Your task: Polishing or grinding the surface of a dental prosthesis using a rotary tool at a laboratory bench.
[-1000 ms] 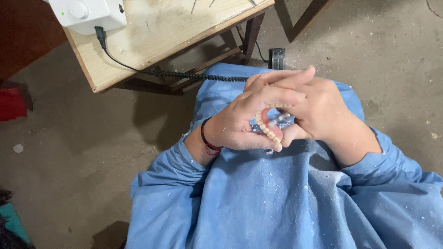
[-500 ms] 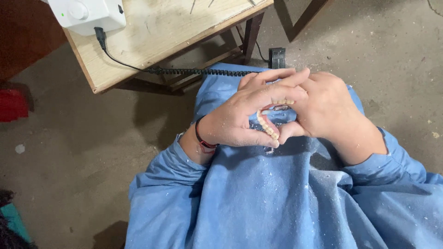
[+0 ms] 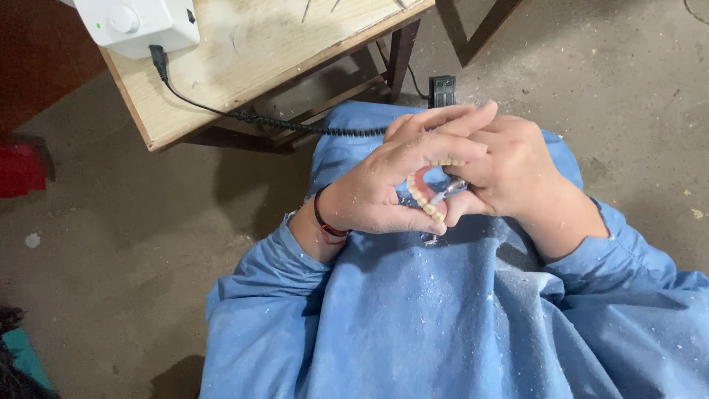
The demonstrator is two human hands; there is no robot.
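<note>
**Denture held in both hands over the lap**

Denture (image 3: 427, 193), pink base with a curved row of pale teeth, held between both hands above a lap covered in a blue gown (image 3: 458, 318). Clasped by the left hand (image 3: 384, 185): thumb under the tooth row, fingers arched over the top, grip closed round the base. Red and black band on that wrist. Pressed against the denture from the other side by the right hand (image 3: 517, 174), fingers curled tight, with a thin metal tool tip (image 3: 442, 195) poking out of them and touching the pink base inside the arch. Rest of the tool hidden inside the closed right grip, so its shape cannot be told.

Pale dust and flecks scattered over both hands and across the gown.

Further out, a wooden table (image 3: 258, 52) at the upper left, its near corner pointing toward the lap. White box with a round knob (image 3: 136, 22) sitting near the table's left edge. Black coiled cord (image 3: 281, 122) plugged into the box, dropping off the table's near edge and running toward the hands, its end hidden behind them. Small black block (image 3: 442, 90) on the concrete floor (image 3: 118, 244) just past the hands, beside a table leg. Red object (image 3: 21, 168) on the floor at far left, well apart from everything else.
</note>
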